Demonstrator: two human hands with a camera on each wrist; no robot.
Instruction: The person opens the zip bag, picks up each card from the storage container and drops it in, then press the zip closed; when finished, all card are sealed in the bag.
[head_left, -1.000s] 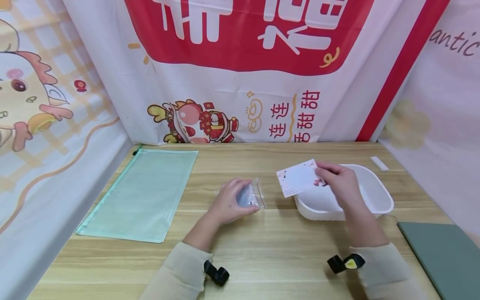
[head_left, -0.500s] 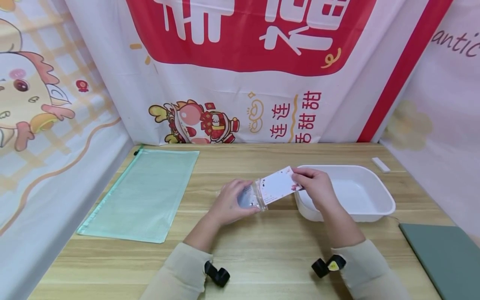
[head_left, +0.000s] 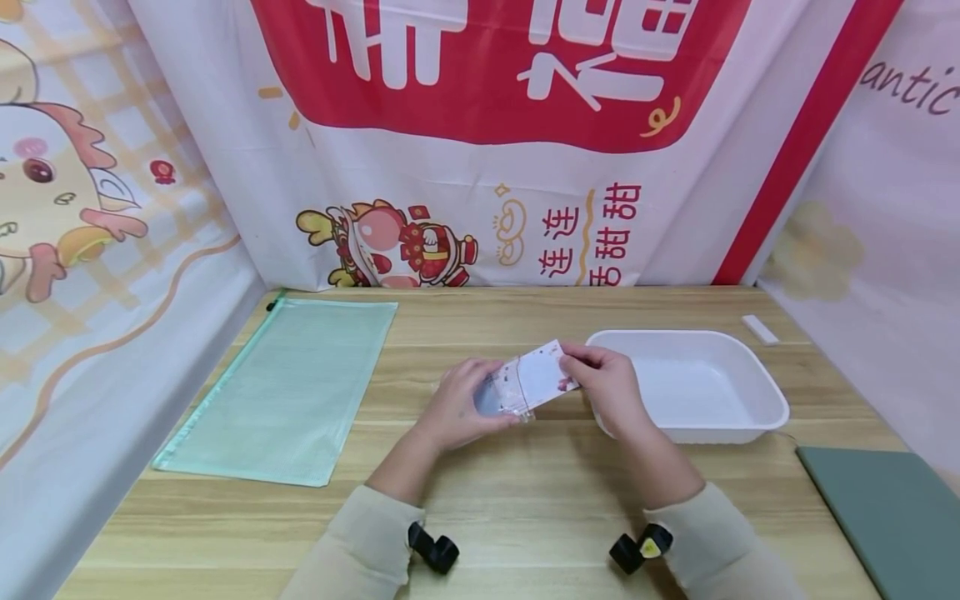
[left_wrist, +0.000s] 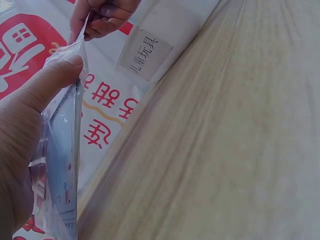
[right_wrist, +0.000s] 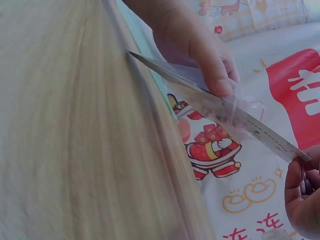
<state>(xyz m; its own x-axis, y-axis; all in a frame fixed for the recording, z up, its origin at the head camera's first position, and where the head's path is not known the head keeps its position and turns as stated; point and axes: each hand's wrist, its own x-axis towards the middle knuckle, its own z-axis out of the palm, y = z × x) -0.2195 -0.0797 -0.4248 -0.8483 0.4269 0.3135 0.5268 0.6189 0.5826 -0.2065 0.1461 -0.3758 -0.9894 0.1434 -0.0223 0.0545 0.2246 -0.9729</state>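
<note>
My left hand point(head_left: 454, 407) grips a clear plastic bag point(left_wrist: 59, 212) between thumb and fingers, and bluish printed cards point(left_wrist: 64, 150) show inside it. With thumb and fingertips, my right hand point(head_left: 606, 385) pinches the right end of a white card point(head_left: 542, 373) with small pink prints near its edges. The card's left part lies within the mouth of the bag, while its right part sticks out. In the right wrist view the bag and cards appear edge-on, with the left hand point(right_wrist: 200, 47) above them and the right fingertips point(right_wrist: 302, 167) at the card's end.
A white plastic basin point(head_left: 690, 429) stands just right of the right hand, with a printed label point(left_wrist: 145, 54) on its side. A pale green mesh zipper pouch point(head_left: 285, 392) lies left. A small white block point(head_left: 761, 329) sits at the back right, and a dark green board point(head_left: 885, 508) front right.
My right hand has moved left from over the basin, carrying the white card into the bag's mouth; the card has slid further in since half a second ago. The left hand stays in place.
</note>
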